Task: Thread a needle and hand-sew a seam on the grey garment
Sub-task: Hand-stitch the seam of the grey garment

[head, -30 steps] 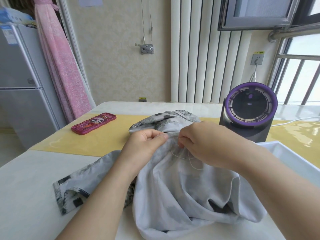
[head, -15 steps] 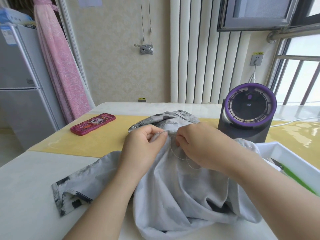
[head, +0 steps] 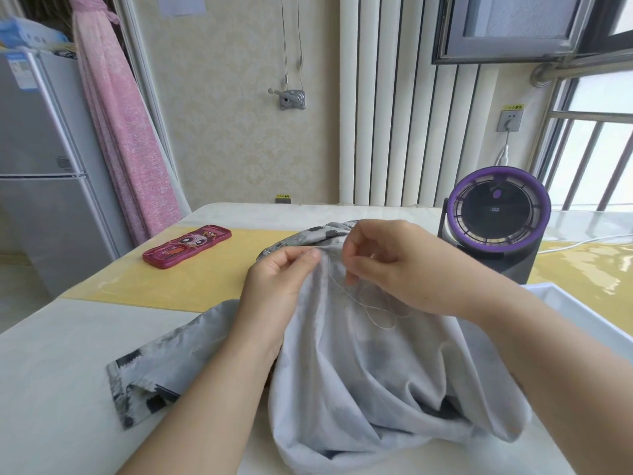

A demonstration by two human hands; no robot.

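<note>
At the right edge a white tray (head: 579, 310) shows only its rim; the right forearm hides its inside. A closed pink case (head: 186, 246) with a cartoon face lies upper left on the yellow mat (head: 205, 279). The grey garment (head: 359, 371) is heaped in the centre. Its patterned hem trails left, with bare desk (head: 51, 389) beyond it. The left hand (head: 281, 282) pinches a raised fold. The right hand (head: 397, 265) has its fingers curled narrow on the white thread (head: 375, 311), which loops below them; no needle can be made out. The logo on the purple-ringed fan (head: 496, 214) and the yellow sticker over the socket (head: 510, 120) are unreadable.
</note>
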